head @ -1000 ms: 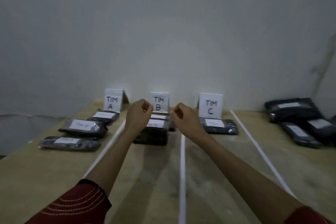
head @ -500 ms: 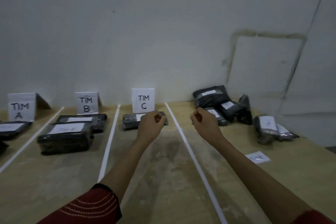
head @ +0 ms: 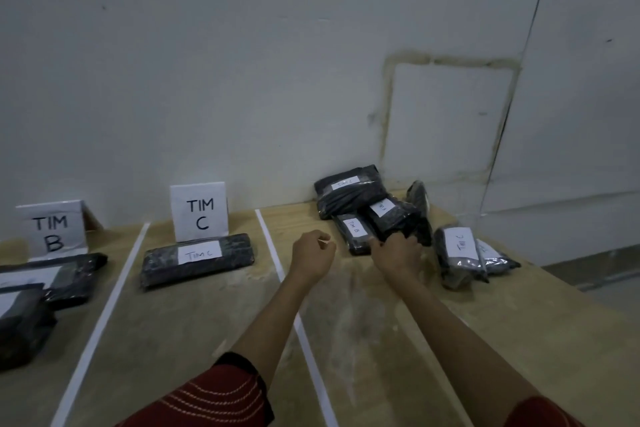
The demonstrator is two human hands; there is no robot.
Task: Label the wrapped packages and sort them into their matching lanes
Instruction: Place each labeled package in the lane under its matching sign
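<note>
**Q:** Head view first: where are the wrapped packages?

**R:** Unsorted ones sit in a pile [head: 367,208] at the far right of the wooden table [head: 194,315], against the wall. One package [head: 353,230] in that pile reads "TIM B"; the package [head: 393,218] lying over it has a label too blurred to read. Just right of the pile, apart from it, another package [head: 457,255] has a label reading "TIM" and a letter I can't make out. In the lane between two white strips, a package [head: 197,262] marked "TIM C" lies in front of the TIM C sign [head: 200,211]. Left of that, more packages [head: 52,279] lie before the TIM B sign [head: 52,230].

**Q:** What are the hands doing?

**R:** Right hand [head: 396,253] is at the pile's near edge, fingers curled onto the end of the blurred-label package; whether it truly grips it, I cannot tell. Left hand [head: 311,256] hovers above the table in a loose fist, with a small white sliver at its fingertips.
</note>
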